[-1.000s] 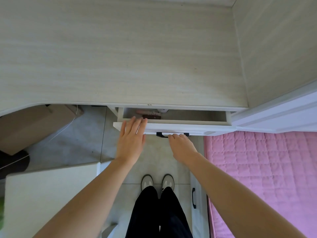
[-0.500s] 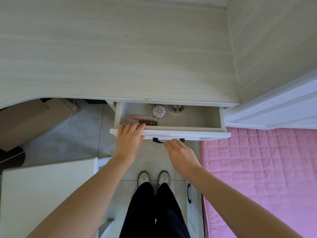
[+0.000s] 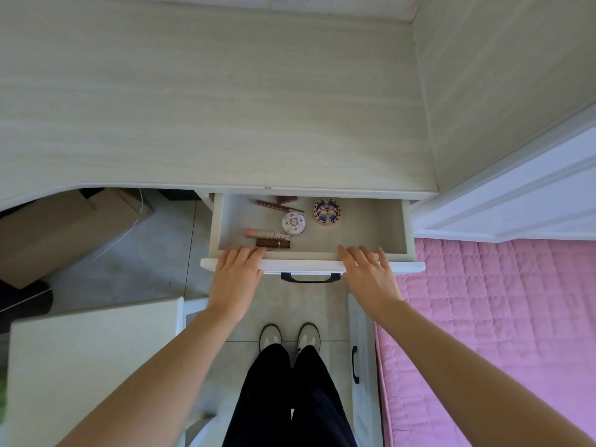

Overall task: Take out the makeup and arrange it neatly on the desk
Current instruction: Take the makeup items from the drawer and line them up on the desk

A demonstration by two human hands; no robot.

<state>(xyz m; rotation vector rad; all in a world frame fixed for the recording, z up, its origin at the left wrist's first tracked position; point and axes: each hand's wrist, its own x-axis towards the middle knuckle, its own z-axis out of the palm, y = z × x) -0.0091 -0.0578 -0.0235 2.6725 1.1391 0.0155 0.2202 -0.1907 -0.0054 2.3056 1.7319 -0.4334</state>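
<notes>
I'm resting both released grips, left hand [image 3: 237, 279] and right hand [image 3: 367, 275], on the drawer [image 3: 309, 265]; overpulling risks dumping the makeup [image 3: 293, 223].

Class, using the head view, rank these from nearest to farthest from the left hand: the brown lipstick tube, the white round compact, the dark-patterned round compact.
From the left hand:
1. Brown lipstick tube, drawer front-left.
2. White round compact, middle.
3. Dark-patterned round compact, back, rightward.

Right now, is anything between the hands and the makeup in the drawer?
Nothing visible. The drawer is open, and the left hand and right hand rest on its front edge. The makeup lies uncovered just beyond the fingers.
</notes>
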